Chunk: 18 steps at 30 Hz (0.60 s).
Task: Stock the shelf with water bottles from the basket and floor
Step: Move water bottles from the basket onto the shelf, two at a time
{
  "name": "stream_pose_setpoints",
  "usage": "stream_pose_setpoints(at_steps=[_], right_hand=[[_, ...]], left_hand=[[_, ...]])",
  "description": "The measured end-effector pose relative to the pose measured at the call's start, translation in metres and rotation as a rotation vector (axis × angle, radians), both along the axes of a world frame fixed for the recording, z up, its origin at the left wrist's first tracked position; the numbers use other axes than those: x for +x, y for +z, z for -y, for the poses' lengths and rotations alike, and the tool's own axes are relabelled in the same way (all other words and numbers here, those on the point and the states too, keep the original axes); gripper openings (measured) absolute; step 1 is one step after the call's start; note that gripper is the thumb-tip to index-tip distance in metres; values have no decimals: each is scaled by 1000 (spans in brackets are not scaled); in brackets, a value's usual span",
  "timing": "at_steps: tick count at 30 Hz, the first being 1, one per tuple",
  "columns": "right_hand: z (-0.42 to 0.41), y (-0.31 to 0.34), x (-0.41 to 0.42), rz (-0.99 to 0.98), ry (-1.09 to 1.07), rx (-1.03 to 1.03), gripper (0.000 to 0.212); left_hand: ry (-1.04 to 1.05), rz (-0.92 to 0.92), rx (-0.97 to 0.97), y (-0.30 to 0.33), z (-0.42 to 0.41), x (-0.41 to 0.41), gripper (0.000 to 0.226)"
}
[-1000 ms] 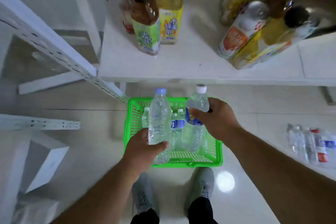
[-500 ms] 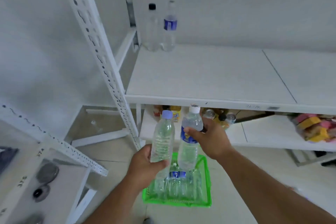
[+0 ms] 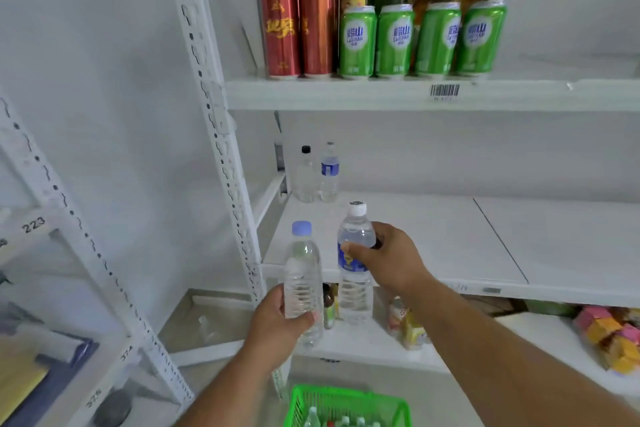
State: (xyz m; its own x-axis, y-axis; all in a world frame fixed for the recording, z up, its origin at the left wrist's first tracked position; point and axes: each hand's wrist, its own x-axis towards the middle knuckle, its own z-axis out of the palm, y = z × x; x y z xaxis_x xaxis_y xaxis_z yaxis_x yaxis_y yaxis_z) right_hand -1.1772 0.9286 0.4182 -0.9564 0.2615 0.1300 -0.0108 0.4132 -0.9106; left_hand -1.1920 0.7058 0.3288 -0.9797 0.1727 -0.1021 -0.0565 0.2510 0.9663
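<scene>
Two bottles raised toward the middle shelf point(image 3: 433, 239)

The left hand point(image 3: 277, 326) gripped a blue-capped bottle point(image 3: 302, 274) low; the right hand point(image 3: 391, 260) clasped a white-capped bottle point(image 3: 355, 263) by its label — both upright, ready to stand near two bottles point(image 3: 317, 177) already shelved.

Two clear water bottles point(image 3: 302, 274) point(image 3: 355, 274) upright before middle shelf point(image 3: 450, 239).

The green cans point(image 3: 393, 42) on the top shelf point(image 3: 346, 95) read 崂山 over LAOSHAN; a barcode sticker point(image 3: 444, 91) sits on that shelf's edge; the left rack point(image 3: 52, 229) carries the numbers 223, 374 and 375
</scene>
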Motion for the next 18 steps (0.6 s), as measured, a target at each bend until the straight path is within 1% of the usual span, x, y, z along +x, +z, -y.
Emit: stream_pose_setpoints(at_steps=[4,8,12,18], right_hand=[[-2,15,-16,-14,-1,0,12],[-7,21,-48,1,-35,-7,15],[-11,23,-93,26,-72,6,17],[-17,16,-166,60,-144,11,20]], left_hand=[[4,-22,-3,12,-3,-17,43],[-24,-41,-16,16,-11,-51,45],[-32,-58,-43,16,-21,-100,43],[-68,-62,-25,7,-35,-185,42]])
